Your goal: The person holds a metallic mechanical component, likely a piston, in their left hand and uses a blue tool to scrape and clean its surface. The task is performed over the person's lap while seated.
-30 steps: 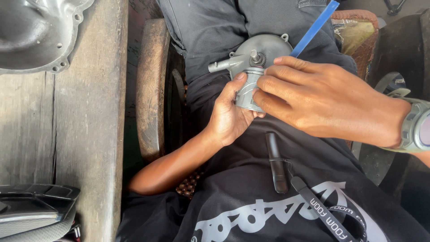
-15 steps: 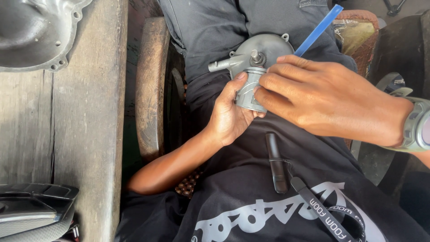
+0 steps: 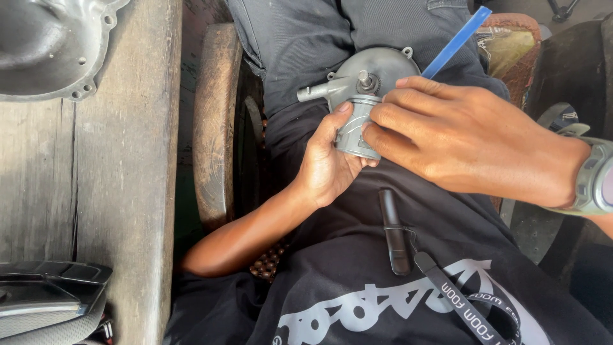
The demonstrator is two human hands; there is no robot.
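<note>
Here, a grey cast-metal domed pump housing [image 3: 373, 76] is gripped at its ribbed neck by the left hand [image 3: 329, 163], while a blue plastic strip [image 3: 456, 41] is pinched in the right hand [image 3: 469, 144], apparently mid-work.

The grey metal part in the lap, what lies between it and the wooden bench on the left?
In the head view, a worn wooden chair arm lies between the grey metal part and the wooden bench.

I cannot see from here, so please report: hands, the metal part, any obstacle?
Left hand grips grey metal part from below. Right hand, fingers on its cylinder, blue strip behind. Nothing blocking; black pen-like tool lies on lap.
</note>
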